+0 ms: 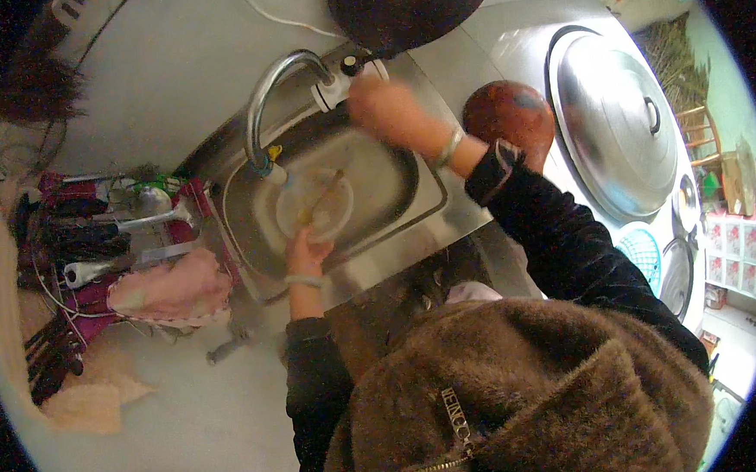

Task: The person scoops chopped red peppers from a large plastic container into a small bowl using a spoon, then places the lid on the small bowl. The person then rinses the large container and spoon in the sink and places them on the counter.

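Observation:
My left hand [307, 253] grips the near rim of a pale, translucent bowl [338, 220] inside the stainless steel sink [384, 177]. A thin brownish stick-like thing [325, 197] lies across the bowl; blur hides exactly what it is. The bowl sits below the outlet of a curved chrome tap [252, 114]. Motion blurs my right hand [380, 111], which is at the tap's white base [332, 96], beside a small black-and-white knob [350, 64]. Its fingers are mostly hidden, so contact with the base is unclear.
Left of the sink, a wire rack holds a ladle [152, 201], a knife [158, 252] and a pink cloth [173, 287]. On the right are a reddish-brown rounded vessel [507, 114], a large metal lid [611, 124] and a blue plastic basket [639, 252]. A dark round object [409, 7] is behind the tap.

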The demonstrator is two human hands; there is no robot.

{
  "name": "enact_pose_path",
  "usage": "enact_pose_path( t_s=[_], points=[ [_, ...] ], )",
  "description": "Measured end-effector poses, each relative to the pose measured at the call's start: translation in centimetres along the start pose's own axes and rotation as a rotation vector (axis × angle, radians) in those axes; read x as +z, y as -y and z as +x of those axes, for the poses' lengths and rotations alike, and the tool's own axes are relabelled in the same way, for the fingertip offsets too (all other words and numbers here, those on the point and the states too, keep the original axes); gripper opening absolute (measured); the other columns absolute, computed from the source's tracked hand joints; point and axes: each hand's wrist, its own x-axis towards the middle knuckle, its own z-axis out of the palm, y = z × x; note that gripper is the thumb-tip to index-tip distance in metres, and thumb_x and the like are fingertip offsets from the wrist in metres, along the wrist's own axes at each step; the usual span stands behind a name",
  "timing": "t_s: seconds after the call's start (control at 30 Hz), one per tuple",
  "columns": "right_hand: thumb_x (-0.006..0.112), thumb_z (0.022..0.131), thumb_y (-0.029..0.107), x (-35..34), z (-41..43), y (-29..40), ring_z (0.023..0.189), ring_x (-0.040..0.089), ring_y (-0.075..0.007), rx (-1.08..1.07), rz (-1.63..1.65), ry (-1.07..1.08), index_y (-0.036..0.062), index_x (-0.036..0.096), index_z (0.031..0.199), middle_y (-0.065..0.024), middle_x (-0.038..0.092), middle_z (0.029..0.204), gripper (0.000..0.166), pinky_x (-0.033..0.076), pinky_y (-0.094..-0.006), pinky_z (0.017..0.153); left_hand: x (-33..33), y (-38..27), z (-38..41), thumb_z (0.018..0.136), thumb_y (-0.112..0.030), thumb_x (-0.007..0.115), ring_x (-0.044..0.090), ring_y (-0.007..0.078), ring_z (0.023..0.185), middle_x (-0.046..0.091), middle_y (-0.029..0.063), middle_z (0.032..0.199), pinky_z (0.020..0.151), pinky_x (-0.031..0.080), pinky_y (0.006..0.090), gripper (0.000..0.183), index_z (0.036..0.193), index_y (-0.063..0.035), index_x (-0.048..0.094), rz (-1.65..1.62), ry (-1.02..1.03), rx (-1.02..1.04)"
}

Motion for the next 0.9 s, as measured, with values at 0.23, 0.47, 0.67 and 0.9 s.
enact_pose_path(
  t_s=[0.23, 0.47, 0.67, 0.9],
  points=[
    [0.065, 0.072, 0.019, 8.4, -5.0, 9.6, 0.081, 0.064, -0.0345, -0.356, 0.011, -0.01, 0.0081, 0.07, 0.075, -0.0126, 0.067, 0.071, 0.012, 0.054, -0.044, 0.066, 1.3, 0.2, 0.2, 0.086, -0.016, 0.063, 0.065, 0.0283, 0.092, 0.062, 0.0121, 0.107, 0.068, 0.06, 0.0449, 0.042, 0.125, -0.0101, 0.049, 0.064, 0.048, 0.16],
    [0.063, 0.079, 0.016, 7.7, -3.5, 11.0, 0.074, 0.068, -0.0329, 0.022, 0.218, 0.333, 0.007, 0.07, 0.081, -0.0151, 0.069, 0.082, 0.012, 0.055, -0.0453, 0.064, -0.6, 0.5, 5.5, 0.084, -0.005, 0.062, 0.059, 0.0249, 0.102, 0.055, 0.0132, 0.124, 0.08, 0.054, 0.0386, 0.068, 0.144, -0.0102, 0.032, 0.228, -0.054, 0.633],
    [0.058, 0.084, 0.014, 7.7, -3.8, 7.0, 0.08, 0.068, -0.0356, 0.212, 0.202, 0.386, 0.0058, 0.069, 0.084, -0.016, 0.069, 0.082, 0.014, 0.055, -0.0466, 0.067, -0.1, -0.7, 5.8, 0.078, -0.005, 0.067, 0.042, 0.0326, 0.134, 0.042, 0.0194, 0.146, 0.113, 0.032, 0.0417, 0.075, 0.145, -0.0003, 0.034, 0.561, -0.263, 0.854],
    [0.056, 0.091, 0.025, 8.7, -5.0, 6.1, 0.08, 0.065, -0.04, 0.412, 0.409, 0.438, 0.0041, 0.067, 0.086, -0.0183, 0.068, 0.084, 0.024, 0.054, -0.0485, 0.07, -2.4, -4.0, 2.7, 0.076, -0.01, 0.07, 0.05, 0.0351, 0.127, 0.052, 0.0221, 0.135, 0.107, 0.038, 0.0409, 0.072, 0.14, 0.0029, 0.041, 0.884, -0.192, 0.559]
  ],
)
